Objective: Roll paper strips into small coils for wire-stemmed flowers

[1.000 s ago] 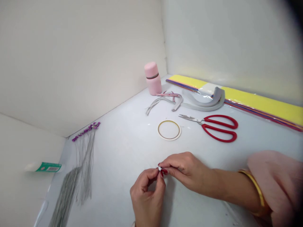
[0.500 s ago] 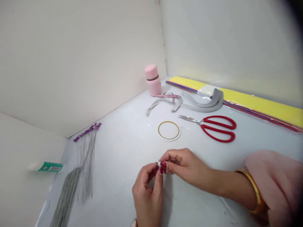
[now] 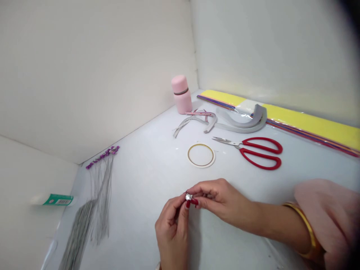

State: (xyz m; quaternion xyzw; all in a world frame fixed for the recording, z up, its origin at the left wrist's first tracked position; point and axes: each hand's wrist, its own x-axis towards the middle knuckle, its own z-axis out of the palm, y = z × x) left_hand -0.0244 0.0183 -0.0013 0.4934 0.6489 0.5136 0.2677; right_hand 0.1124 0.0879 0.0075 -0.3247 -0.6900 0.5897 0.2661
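Between my fingertips is a small folded silvery-white piece, too small to name more closely. My left hand pinches it from the near left side, and my right hand pinches it from the right, its thumb and fingers closed. The two hands meet just in front of a thin roll of white tape lying flat. Red-handled scissors rest behind my right hand, blades pointing left.
Grey stem wires and several purple-tipped wires lie at left, beside a green-and-white tube. A pink bottle stands at the back, near grey paper strips, curled pink-and-grey strips and a pack of coloured sheets.
More of the silvery-white piece shows between the fingertips now. My left hand has shifted slightly left, and the fingers of both hands have adjusted their pinch.
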